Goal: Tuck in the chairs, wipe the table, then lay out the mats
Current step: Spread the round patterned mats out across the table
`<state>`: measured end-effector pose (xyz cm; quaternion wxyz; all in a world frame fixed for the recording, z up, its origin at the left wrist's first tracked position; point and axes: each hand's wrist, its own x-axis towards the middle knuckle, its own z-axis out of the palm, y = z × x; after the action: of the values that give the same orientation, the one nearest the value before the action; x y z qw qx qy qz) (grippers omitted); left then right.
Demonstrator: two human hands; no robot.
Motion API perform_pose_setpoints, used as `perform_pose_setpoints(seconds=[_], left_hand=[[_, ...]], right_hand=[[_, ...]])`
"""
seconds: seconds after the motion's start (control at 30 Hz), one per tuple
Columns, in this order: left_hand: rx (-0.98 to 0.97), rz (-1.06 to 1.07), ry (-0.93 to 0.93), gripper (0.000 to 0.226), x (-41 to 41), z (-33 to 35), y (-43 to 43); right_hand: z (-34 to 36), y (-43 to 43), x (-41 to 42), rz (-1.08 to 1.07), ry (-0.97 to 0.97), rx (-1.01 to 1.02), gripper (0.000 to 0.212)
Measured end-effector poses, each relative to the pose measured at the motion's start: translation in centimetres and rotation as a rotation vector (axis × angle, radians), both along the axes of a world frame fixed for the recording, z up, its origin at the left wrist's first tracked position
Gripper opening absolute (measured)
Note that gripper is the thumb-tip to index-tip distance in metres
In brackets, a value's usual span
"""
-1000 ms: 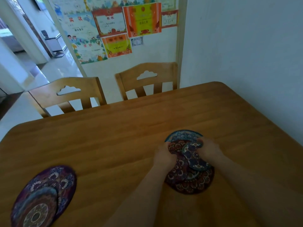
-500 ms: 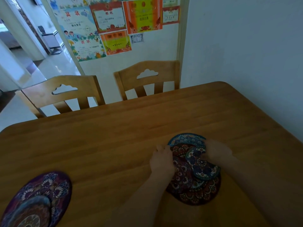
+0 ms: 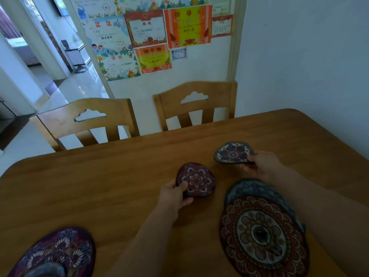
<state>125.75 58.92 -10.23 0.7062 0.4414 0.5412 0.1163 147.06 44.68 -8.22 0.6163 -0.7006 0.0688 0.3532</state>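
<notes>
**While laying out mats: one small round pinched in each hand**

While reading the table [image 3: 119, 172] from the left: at seven o'clock, a large purple mat [image 3: 60, 252] lying flat at the near edge. At eleven and twelve, left chair [image 3: 87, 120] and right chair [image 3: 194, 102], backs close against the far edge. Near centre, left hand [image 3: 173, 198] pinching the small maroon mat [image 3: 197, 179] by its near rim, thumb on top, fingers curled under; lifted or resting on the wood, cannot tell. At one o'clock from there, small blue mat [image 3: 232, 152] pinched at its right rim by the right hand [image 3: 263, 166] and bowed upward at the edges. At five o'clock, large red mat [image 3: 263, 236] lying flat over a blue mat [image 3: 247, 186] peeking out behind.

Judged light, soft and floppy, being woven cloth: not fragile, hardly slippery. Best taken at the rim, thumb over and fingers beneath, then lowered flat and smoothed out.
</notes>
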Motion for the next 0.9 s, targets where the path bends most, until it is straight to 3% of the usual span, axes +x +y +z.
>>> perform_pose_setpoints(seconds=[0.1, 0.33, 0.5, 0.7, 0.8, 0.9], left_hand=[[-0.027, 0.077, -0.044, 0.045, 0.1, -0.6, 2.2], [-0.064, 0.141, -0.111, 0.043, 1.2, -2.1, 7.0], [-0.083, 0.135, -0.142, 0.042, 2.0, -2.6, 8.6], [-0.098, 0.126, -0.128, 0.046, 1.7, -2.3, 8.8], [-0.104, 0.155, -0.141, 0.048, 0.6, -1.7, 9.1], [-0.084, 0.161, -0.172, 0.045, -1.0, -1.6, 9.8]], right_hand=[[-0.6, 4.0, 0.3, -0.091, 0.072, 0.099, 0.013], [-1.7, 10.9, 1.7, -0.154, 0.082, 0.097, 0.013], [-2.3, 12.1, 1.8, -0.13, 0.022, -0.022, 0.024], [-3.3, 10.8, -0.8, 0.334, -0.664, -0.619, 0.032], [-3.1, 12.7, -4.1, 0.555, -0.792, -0.523, 0.029], [-3.3, 14.9, -7.8, 0.641, -0.801, -0.42, 0.027]])
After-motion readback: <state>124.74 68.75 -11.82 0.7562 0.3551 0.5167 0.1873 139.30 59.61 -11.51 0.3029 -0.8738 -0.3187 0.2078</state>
